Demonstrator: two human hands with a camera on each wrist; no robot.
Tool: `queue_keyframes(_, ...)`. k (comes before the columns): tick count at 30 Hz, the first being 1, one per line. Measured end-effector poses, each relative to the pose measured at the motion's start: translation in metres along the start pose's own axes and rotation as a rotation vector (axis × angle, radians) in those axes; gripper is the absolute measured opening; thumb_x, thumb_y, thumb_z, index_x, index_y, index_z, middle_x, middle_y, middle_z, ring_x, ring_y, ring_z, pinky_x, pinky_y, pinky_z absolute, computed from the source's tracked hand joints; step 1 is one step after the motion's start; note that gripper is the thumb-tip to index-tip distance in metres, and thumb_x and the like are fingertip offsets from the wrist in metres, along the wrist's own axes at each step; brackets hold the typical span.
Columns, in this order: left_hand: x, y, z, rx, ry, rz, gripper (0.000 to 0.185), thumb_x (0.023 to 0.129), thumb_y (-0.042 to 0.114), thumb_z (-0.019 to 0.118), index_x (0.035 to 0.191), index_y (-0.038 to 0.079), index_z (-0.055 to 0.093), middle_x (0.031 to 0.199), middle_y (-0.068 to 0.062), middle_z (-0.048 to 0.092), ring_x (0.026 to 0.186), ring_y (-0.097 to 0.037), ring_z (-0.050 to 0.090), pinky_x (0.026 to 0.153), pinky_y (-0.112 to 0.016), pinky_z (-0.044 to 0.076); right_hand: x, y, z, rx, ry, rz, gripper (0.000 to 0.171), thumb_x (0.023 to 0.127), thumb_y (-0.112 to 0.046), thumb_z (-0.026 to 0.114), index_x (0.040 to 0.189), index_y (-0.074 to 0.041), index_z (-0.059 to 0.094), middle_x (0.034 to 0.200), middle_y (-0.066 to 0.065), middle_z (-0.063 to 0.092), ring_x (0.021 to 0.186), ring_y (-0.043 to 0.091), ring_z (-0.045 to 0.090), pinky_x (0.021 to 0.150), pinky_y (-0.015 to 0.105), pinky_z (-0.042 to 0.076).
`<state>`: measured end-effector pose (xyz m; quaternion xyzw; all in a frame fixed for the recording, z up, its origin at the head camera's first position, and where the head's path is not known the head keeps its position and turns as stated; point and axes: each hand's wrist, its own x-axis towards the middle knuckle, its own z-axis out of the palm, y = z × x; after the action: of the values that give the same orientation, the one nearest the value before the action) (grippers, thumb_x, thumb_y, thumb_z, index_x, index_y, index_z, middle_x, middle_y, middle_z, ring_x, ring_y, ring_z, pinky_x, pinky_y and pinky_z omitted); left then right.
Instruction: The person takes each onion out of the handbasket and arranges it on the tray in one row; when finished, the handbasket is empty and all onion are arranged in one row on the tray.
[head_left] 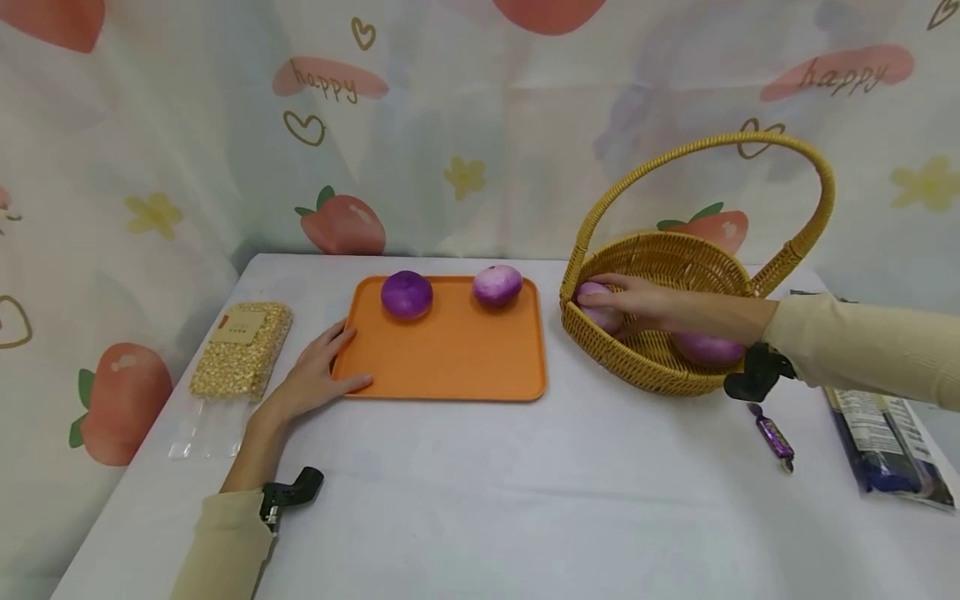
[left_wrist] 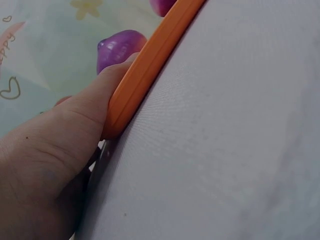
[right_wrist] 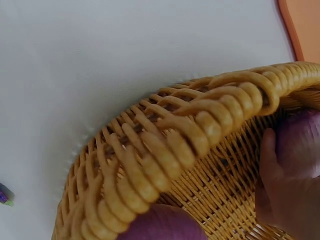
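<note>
Two purple buns sit on the orange tray [head_left: 450,358], and two more are in the wicker basket [head_left: 652,367]. The right hand [head_left: 637,304] is inside the basket with its fingers curled around the pale purple bun [head_left: 596,304] on the side of the basket nearest the tray. The second basket bun [head_left: 708,348] lies just under the right wrist, partly hidden by the sleeve. The left hand [head_left: 318,375] rests flat against the near corner of the tray; its fingers are straight and the thumb presses on the rim, so it holds nothing.

To do this step well, I judge that the right hand should grip the bun softly, because it looks smooth, round and easy to dent. It should lift straight up to pass the thick braided rim and stay under the arched handle [head_left: 705,150]. The left hand should keep the tray steady, since the tray is smooth plastic on a smooth white cloth and may slide.

On the tray, the dark purple bun [head_left: 407,293] is the one nearer to the left hand, and the lighter bun [head_left: 497,285] is beyond it, toward the basket. Left of the left hand lies a clear bag of yellow grains [head_left: 242,350]. Near the right wrist lie a small wrapped candy [head_left: 775,437] and a dark blue packet [head_left: 885,442].
</note>
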<state>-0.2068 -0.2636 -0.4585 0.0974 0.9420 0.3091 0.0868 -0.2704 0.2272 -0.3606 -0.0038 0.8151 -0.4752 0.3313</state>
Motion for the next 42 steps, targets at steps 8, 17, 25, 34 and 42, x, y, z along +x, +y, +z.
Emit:
queue_keyframes(8,0.0,-0.003,0.0,0.004,0.008,0.011,0.098,0.08,0.056,0.071,0.154,0.012,0.026,0.164,-0.011,0.014,0.15,-0.038,0.013,0.118,-0.062,0.016,0.004,0.003,0.005,-0.003,0.075,-0.003,0.081,0.095,-0.043,0.055,0.156,-0.008,0.015,0.141,0.027,0.032,0.11,0.026,0.049,0.086,0.036,0.056)
queue_keyframes(17,0.0,-0.001,0.001,-0.003,0.013,0.019,0.098,0.08,0.056,0.072,0.154,0.012,0.026,0.164,-0.011,0.014,0.15,-0.039,0.013,0.117,-0.063,0.017,0.007,0.002,0.005,-0.053,0.095,0.019,0.077,0.094,-0.045,0.053,0.154,-0.006,0.024,0.142,0.026,0.033,0.113,0.028,0.047,0.08,0.034,0.057)
queue_keyframes(25,0.002,-0.004,0.002,0.001,0.013,0.016,0.099,0.079,0.057,0.072,0.154,0.012,0.026,0.164,-0.011,0.015,0.149,-0.038,0.014,0.118,-0.063,0.017,0.008,-0.003,0.002,-0.074,0.06,0.043,0.072,0.095,-0.046,0.052,0.151,-0.006,0.029,0.143,0.024,0.034,0.114,0.027,0.047,0.084,0.035,0.056)
queue_keyframes(34,0.001,-0.003,0.002,0.001,0.024,0.034,0.098,0.08,0.055,0.072,0.154,0.011,0.026,0.163,-0.013,0.015,0.149,-0.04,0.015,0.116,-0.064,0.017,0.007,-0.009,-0.002,-0.156,0.025,0.058,0.072,0.094,-0.048,0.051,0.149,-0.006,0.032,0.144,0.025,0.035,0.114,0.027,0.05,0.086,0.038,0.057)
queue_keyframes(42,0.0,-0.002,0.002,-0.006,0.016,0.026,0.098,0.08,0.056,0.072,0.154,0.012,0.026,0.164,-0.012,0.015,0.149,-0.039,0.014,0.117,-0.063,0.017,0.008,-0.008,-0.005,-0.263,0.049,0.038,0.071,0.092,-0.05,0.054,0.148,-0.009,0.037,0.141,0.026,0.036,0.112,0.028,0.049,0.084,0.037,0.057)
